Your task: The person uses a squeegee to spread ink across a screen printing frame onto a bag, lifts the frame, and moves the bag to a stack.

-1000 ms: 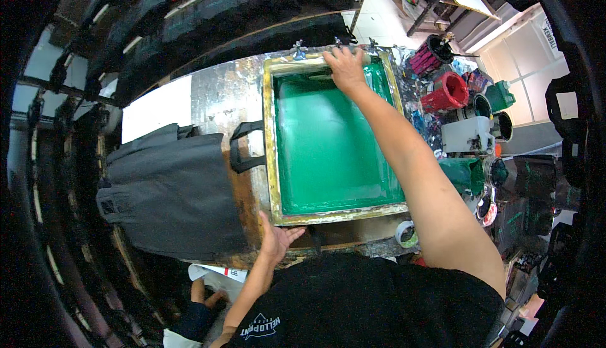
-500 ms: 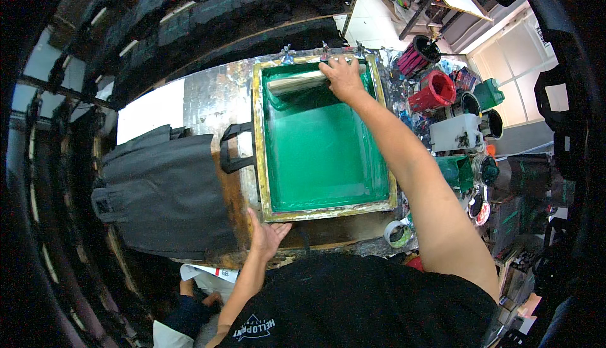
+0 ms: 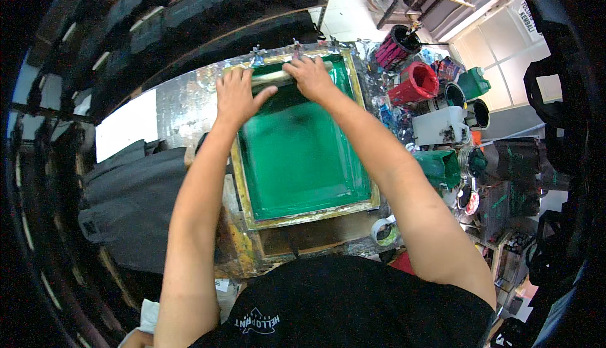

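A wood-framed printing screen [image 3: 304,215] with green mesh and wet green ink lies on the worktable. A wooden squeegee [image 3: 273,78] lies across the far end of the screen, inside its frame. My right hand [image 3: 310,78] grips the squeegee's handle toward its right end. My left hand [image 3: 236,98] is at the squeegee's left end, over the frame's far-left corner; its thumb is stretched out and its fingers are apart. Small metal clamps [image 3: 297,47] hold the frame's far edge. The squeegee's blade is hidden.
A black fabric bag [image 3: 136,203] lies left of the screen, partly behind my left forearm. On the right stand a red bucket [image 3: 413,84], a white jug [image 3: 437,125] and a green container [image 3: 437,166]. A tape roll [image 3: 384,232] lies near right. Racks of black bags [image 3: 208,23] stand behind.
My left hand has moved from the screen's near-left corner up to the squeegee's left end. My right hand stays on the squeegee. The view has shifted slightly.
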Demonstrator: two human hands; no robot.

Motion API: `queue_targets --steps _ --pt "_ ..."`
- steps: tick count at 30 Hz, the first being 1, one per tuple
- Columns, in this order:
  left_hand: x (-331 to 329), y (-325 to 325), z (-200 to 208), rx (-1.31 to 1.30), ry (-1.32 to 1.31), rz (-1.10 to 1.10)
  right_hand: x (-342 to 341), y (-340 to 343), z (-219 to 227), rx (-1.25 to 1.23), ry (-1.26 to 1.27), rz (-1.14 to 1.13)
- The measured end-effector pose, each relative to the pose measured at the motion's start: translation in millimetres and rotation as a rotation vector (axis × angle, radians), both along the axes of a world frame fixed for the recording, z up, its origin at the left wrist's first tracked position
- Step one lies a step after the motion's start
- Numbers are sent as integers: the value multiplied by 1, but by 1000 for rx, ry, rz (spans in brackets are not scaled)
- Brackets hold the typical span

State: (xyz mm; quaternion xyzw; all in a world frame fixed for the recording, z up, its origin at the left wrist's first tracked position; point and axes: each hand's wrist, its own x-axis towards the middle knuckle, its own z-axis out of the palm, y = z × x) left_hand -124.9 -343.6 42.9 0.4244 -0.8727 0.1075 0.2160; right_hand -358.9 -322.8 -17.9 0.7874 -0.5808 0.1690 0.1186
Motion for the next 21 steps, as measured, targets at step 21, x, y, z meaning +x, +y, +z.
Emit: queue_targets --steps 21 --pt "8 58 -52 106 -3 -15 -44 92 16 358 78 -58"
